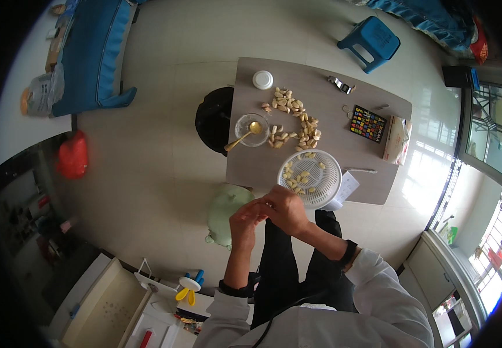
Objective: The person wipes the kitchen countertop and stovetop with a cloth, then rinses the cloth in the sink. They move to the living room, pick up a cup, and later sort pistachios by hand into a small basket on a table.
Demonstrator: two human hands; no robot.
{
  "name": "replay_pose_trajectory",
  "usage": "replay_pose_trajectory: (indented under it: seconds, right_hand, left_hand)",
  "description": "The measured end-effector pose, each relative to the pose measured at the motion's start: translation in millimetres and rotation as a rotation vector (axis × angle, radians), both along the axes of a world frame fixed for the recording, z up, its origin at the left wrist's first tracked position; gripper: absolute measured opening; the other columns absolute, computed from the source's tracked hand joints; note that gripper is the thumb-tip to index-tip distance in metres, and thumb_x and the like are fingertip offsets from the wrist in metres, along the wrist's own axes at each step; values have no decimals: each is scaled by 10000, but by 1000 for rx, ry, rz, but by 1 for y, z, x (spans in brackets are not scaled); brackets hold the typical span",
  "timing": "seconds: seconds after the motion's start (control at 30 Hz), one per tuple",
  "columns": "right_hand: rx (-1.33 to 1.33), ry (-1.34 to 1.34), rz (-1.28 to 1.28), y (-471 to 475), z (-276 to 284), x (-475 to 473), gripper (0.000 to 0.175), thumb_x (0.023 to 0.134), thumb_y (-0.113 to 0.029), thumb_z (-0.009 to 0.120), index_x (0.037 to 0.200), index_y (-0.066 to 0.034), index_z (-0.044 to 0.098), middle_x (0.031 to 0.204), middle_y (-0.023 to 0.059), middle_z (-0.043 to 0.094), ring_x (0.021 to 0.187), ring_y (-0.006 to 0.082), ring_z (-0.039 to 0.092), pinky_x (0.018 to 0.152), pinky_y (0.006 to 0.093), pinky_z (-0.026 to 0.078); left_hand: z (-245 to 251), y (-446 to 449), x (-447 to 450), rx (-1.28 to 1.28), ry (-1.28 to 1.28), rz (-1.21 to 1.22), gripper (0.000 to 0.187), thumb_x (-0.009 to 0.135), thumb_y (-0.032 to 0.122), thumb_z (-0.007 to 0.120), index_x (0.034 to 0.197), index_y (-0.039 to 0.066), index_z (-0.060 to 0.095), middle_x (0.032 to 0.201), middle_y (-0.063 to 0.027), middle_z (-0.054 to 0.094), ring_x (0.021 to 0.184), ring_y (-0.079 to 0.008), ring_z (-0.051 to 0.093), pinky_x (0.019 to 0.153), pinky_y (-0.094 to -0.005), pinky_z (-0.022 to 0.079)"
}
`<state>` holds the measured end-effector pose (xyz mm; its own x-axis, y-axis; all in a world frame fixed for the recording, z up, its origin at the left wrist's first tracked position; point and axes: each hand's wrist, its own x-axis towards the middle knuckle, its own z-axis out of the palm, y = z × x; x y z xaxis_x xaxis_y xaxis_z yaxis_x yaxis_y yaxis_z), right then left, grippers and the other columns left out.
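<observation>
My left hand (247,215) and my right hand (286,209) meet fingertip to fingertip over my lap, just off the table's near edge. Whatever small thing they may pinch is hidden by the fingers. Right beyond my right hand stands a white plastic colander basket (334,178) with several pale peeled garlic cloves (304,174) scattered over its slotted bottom. Unpeeled garlic cloves (309,130) lie in a curved heap on the table behind it. A gold spoon (255,127) rests in a clear glass bowl (263,140) to the left, its handle over the rim.
On the wooden table (251,169) are a white-lidded jar (262,80), a wristwatch (341,85), a colourful alphabet card (367,124), a tissue pack (398,140), a pen (361,170) and folded paper (347,188). A black bin (212,119) and a green pouf (225,215) stand left. A blue stool (375,41) is beyond.
</observation>
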<state>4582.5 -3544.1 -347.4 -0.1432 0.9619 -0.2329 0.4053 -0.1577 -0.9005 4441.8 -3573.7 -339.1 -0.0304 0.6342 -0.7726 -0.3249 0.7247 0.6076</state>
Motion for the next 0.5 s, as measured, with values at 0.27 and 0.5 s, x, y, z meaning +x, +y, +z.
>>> replay_pose_trajectory:
  seconds: [0.27, 0.5]
  right_hand:
    - [-187, 138, -107, 6, -7, -16, 164, 753, -69, 645, 915, -39, 656, 832, 102, 591, 710, 239, 620, 647, 337, 505]
    - [-219, -97, -265, -24, -32, 46, 136, 773, -4, 606, 893, -34, 662, 825, 116, 602, 655, 215, 613, 584, 303, 499]
  left_hand:
    - [-85, 84, -92, -42, 362, 117, 246, 789, 252, 714, 768, 26, 618, 657, -19, 551, 556, -102, 517, 516, -245, 471]
    - [-171, 152, -126, -177, 589, -78, 202, 810, 227, 691, 868, 39, 646, 731, -31, 597, 574, -122, 544, 521, -262, 494]
